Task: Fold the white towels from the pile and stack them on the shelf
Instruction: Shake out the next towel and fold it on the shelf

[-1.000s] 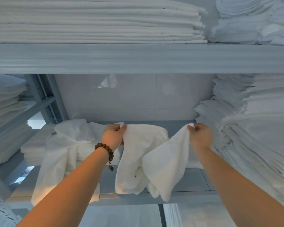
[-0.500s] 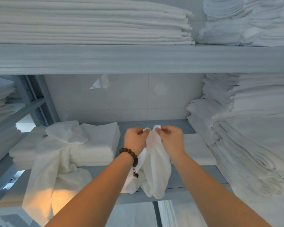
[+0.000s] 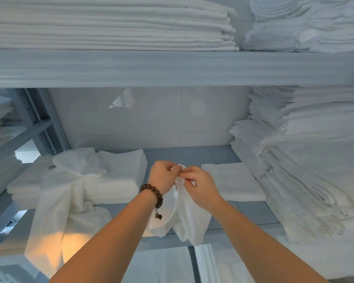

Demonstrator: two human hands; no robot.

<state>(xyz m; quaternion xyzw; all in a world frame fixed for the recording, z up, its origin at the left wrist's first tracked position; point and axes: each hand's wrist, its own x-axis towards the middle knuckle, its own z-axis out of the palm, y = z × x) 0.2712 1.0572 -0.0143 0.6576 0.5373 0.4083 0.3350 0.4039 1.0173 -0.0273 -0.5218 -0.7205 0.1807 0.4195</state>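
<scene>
Pinching towel [image 3: 190, 224], hands [image 3: 164, 177] [image 3: 201, 187] hiding its corners.

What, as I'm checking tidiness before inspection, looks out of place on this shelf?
One unfolded towel lies crumpled over the folded stack on the left and hangs past the front edge of the shelf. The tall right pile has ragged edges.

The top corners of the towel [image 3: 192, 223] vanish inside the pinching fingers of the left hand [image 3: 164, 176] and right hand [image 3: 198, 184]. The tall stack [image 3: 315, 160] at right runs off the edge. A loose towel [image 3: 70, 201] covers part of the low pile [image 3: 119, 176]. A dark speck [image 3: 52, 166] there, perhaps a tag, is too small to tell.
</scene>
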